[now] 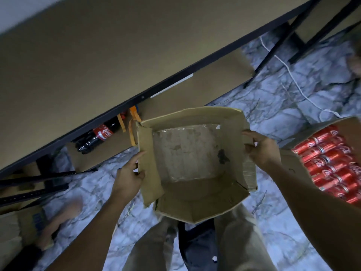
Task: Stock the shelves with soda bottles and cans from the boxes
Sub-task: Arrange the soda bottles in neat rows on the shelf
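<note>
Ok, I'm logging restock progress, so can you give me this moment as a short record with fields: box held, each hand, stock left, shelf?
box held: cardboard box, top open, no bottles or cans inside
left hand: left hand grips the box's left flap
right hand: right hand pinches the box's right flap
stock left: red cans packed in a second box at the right
shelf: cola bottles on the lower shelf, apparently lying on their sides

Open cardboard box (185, 153), red cans (330, 163) packed at right, cola bottle (95, 137) lying on shelf (115, 147)
</note>
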### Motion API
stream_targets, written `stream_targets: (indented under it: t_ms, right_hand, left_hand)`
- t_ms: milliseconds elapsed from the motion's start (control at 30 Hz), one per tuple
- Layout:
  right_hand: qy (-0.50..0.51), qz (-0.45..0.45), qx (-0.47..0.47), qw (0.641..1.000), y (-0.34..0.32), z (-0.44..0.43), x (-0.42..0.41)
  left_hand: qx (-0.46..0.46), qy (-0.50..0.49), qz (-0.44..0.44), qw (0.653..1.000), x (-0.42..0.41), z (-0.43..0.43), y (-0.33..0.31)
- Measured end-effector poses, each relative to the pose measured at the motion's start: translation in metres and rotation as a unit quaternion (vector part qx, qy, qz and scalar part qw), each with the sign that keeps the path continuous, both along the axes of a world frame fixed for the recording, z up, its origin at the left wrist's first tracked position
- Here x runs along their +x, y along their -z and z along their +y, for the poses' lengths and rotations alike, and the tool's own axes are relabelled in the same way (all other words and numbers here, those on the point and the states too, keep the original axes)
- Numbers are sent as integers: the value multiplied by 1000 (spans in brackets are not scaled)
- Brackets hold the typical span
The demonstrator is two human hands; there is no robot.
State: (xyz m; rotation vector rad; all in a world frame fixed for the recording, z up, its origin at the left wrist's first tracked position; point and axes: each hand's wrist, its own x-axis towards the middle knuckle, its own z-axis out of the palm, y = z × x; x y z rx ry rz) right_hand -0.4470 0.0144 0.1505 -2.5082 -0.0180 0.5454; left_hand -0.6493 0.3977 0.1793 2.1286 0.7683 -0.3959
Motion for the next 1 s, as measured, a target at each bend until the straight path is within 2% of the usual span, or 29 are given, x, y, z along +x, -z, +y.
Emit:
stream_targets:
  t_ms: [167,433,633,767,1000]
  right_hand:
    - [72,-6,-11,997,-32,-74,11]
    - [230,-43,7,972,-45,-175,37]
    - [325,-15,59,944,-19,-229,80]
    - [367,0,98,925,7,-261,114]
    - [437,48,144,887,61,-308,161]
  left_hand:
    - [-24,81,-2,996,83,-50,-27]
    - [-43,218,-12,975,235,-137,-17]
    - [-29,288,-29,957,351,-208,-15]
    - [17,345,-16,938,422,-261,-13]
    - [58,437,-18,897,509,-331,36]
